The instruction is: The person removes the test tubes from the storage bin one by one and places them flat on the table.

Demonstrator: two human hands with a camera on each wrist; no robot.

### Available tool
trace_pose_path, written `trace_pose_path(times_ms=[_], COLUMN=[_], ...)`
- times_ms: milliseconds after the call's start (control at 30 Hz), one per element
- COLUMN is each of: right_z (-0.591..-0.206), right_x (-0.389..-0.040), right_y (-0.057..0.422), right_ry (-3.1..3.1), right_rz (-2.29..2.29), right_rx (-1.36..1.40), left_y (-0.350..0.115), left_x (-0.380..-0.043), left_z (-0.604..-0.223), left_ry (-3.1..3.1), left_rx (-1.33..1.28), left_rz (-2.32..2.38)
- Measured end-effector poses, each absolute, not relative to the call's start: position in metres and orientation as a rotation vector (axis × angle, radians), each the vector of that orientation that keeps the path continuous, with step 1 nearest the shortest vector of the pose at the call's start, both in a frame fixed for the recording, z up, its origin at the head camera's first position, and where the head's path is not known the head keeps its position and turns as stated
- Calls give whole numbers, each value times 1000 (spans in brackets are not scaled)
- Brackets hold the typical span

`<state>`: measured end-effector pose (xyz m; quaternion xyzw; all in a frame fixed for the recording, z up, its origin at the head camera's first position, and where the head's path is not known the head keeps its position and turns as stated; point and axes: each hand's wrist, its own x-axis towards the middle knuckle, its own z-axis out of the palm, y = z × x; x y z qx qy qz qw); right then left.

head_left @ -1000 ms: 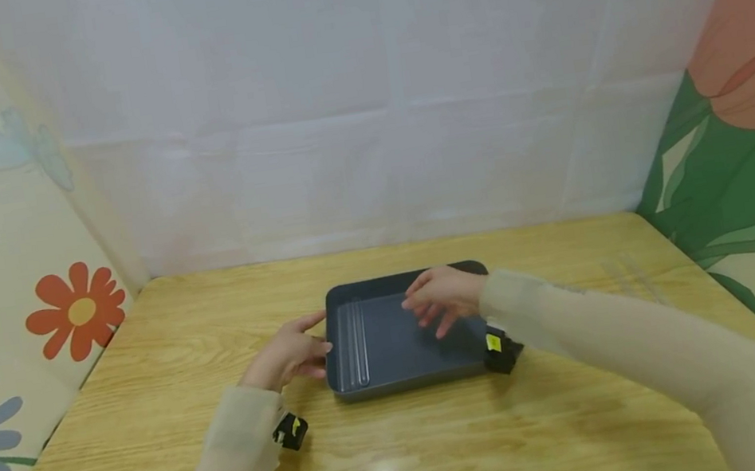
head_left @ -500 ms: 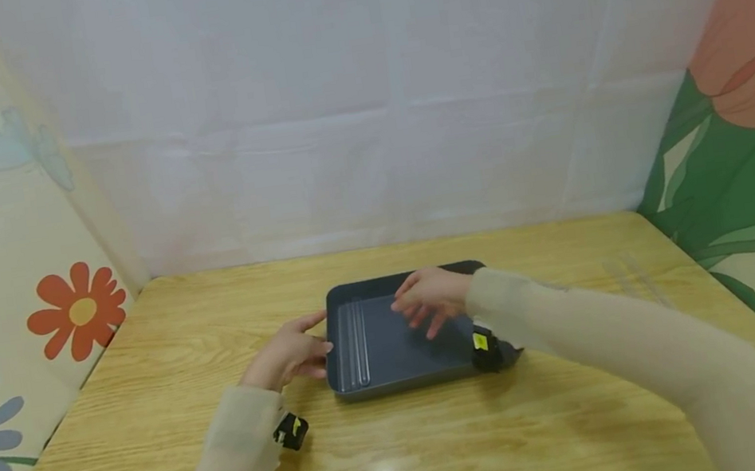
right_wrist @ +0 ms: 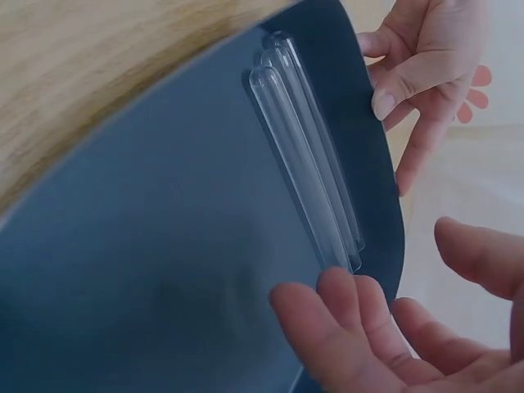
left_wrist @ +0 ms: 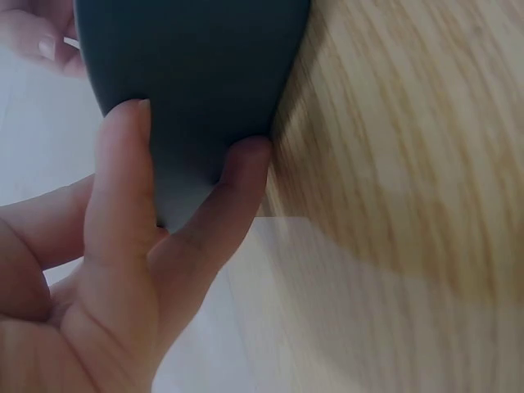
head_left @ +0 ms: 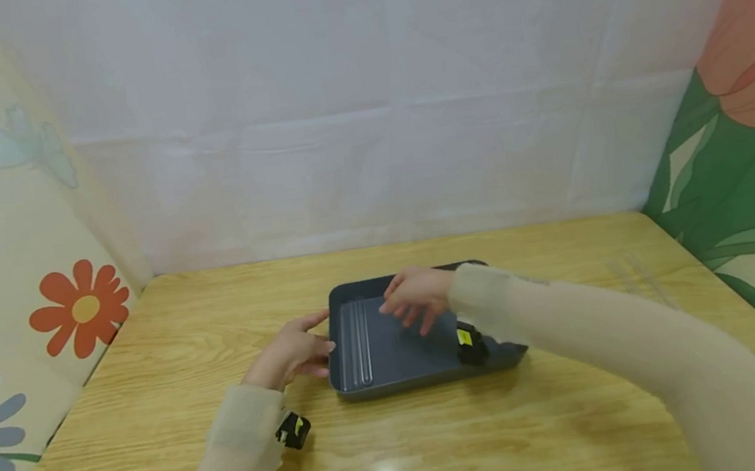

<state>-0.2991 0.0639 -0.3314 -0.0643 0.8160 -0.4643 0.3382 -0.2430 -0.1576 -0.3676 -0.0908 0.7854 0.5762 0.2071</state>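
Observation:
A dark blue-grey tray (head_left: 414, 343) lies on the table, with several clear test tubes (right_wrist: 303, 155) side by side along its left end. My left hand (head_left: 292, 352) rests its fingers against the outer left wall of the tray. Seen from the left wrist, two fingertips (left_wrist: 246, 160) touch that dark wall. Over the tray's middle is my right hand (head_left: 418, 296), fingers spread and loosely bent, holding nothing. In the right wrist view its fingertips overlap the near ends of the tubes. The right forearm hides part of the tray's right end.
Two more clear tubes (head_left: 644, 278) lie on the wooden table (head_left: 577, 417) toward its right side. A white cloth backdrop (head_left: 360, 109) stands behind, and flower-printed panels (head_left: 80, 309) border the left and right sides.
My right hand has moved left over the tray, closer to the tubes. The left hand stays at the tray's left wall, and the tray and tubes have not moved.

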Motion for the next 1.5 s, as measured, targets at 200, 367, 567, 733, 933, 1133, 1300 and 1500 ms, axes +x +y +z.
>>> trace_pose_path(times_ms=[200, 367, 567, 733, 933, 1133, 1300, 1500], right_z=[-333, -334, -333, -333, -337, -349, -348, -353], right_x=[-299, -301, -304, -304, -305, -312, -311, -311], right_y=[52, 45, 39, 34, 28, 19, 13, 4], right_ry=[2137, 2142, 2156, 2179, 2191, 2182, 2177, 2230], right_rz=[-1168, -1146, -1127, -1101, -1067, -1009, -1009, -955], right_rx=[-134, -115, -104, -104, -95, -75, -46, -29], left_y=[-157, -157, -156, -155, -155, -156, -156, -156], left_x=[-242, -242, -243, -242, -241, -240, -241, -242], left_z=[-367, -368, -366, -366, -364, -363, -364, -364], left_ry=[2190, 2191, 2201, 2195, 2191, 2191, 2201, 2213], left_rx=[-257, -258, -278, -279, -271, -258, -266, -284], left_rz=[1603, 1605, 1596, 1601, 1599, 1596, 1583, 1573])
